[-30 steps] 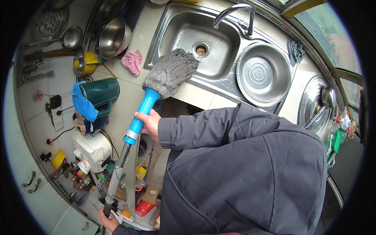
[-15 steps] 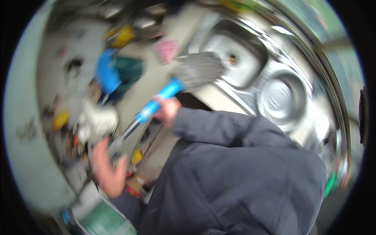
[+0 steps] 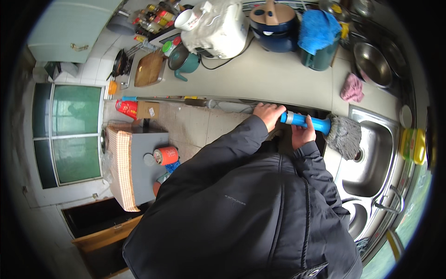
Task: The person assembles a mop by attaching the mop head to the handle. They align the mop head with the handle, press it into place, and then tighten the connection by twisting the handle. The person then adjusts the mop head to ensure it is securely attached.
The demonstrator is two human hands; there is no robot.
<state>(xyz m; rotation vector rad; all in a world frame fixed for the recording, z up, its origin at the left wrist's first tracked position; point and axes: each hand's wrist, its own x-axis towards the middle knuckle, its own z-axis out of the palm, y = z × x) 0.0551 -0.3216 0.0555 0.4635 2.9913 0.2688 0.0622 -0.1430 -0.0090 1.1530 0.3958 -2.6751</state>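
Observation:
A mop lies across in front of me, its grey string head hanging over the near-left rim of the steel sink. My right hand is closed round the blue sleeve of the mop, just left of the head. Further left along the same handle, my left hand is wrapped over the pole by the sleeve's pale collar. A thin pole seems to continue leftward below the counter edge; my left hand and arm partly hide it.
A long counter runs across the far side. On it stand a white appliance, a dark blue cooker, a green bucket with a blue cloth, and a pink rag. A grey cabinet stands at left.
My view has turned and steadied from a blur. My left hand, spread beside the pole before, now grips it. The right hand keeps its hold, and the mop head remains by the sink.

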